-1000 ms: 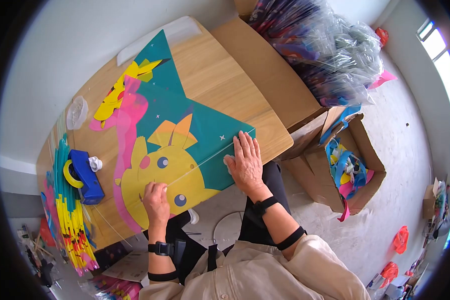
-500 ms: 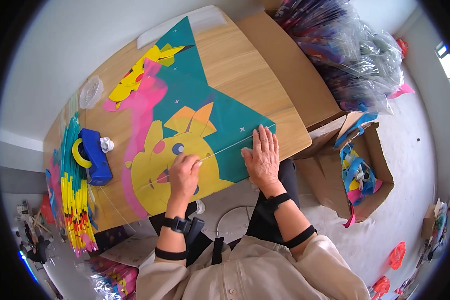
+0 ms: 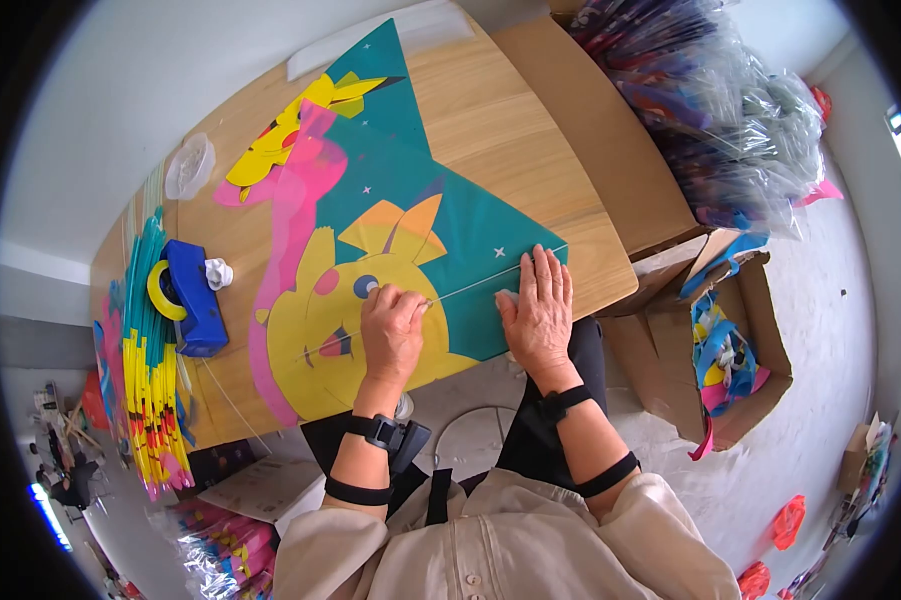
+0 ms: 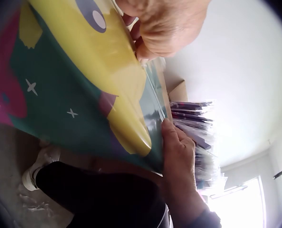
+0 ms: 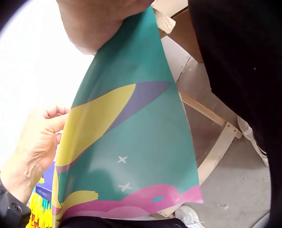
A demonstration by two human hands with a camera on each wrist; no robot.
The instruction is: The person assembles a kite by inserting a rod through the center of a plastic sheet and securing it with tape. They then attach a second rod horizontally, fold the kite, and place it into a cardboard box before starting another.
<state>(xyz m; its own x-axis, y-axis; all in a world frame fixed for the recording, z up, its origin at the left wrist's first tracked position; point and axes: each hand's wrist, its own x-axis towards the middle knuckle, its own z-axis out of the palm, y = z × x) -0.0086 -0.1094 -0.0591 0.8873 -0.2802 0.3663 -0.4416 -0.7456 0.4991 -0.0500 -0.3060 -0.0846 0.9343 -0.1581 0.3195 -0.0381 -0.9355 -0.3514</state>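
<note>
A large kite sail (image 3: 470,230) of thin printed film, green, yellow and pink with a cartoon face, lies over the wooden table (image 3: 505,95) and its near edge. A thin white rod (image 3: 470,286) runs across it towards the right corner. My left hand (image 3: 392,325) has curled fingers and pinches at the rod over the yellow face; in the left wrist view its fingertips (image 4: 143,57) are right at the rod. My right hand (image 3: 540,312) rests with straight fingers on the green corner, over the rod's right end. Its fingertips are out of sight in the right wrist view.
A blue tape dispenser (image 3: 198,310) and a clear plastic tub (image 3: 190,167) stand at the left, beside a bundle of folded kites (image 3: 148,350). At the right are plastic-wrapped packs (image 3: 720,120) on a large carton (image 3: 590,140) and an open box (image 3: 770,330) of scraps.
My left hand has slid up and right along the rod, from the lower part of the yellow face towards my right hand. The right hand keeps its place on the green corner.
</note>
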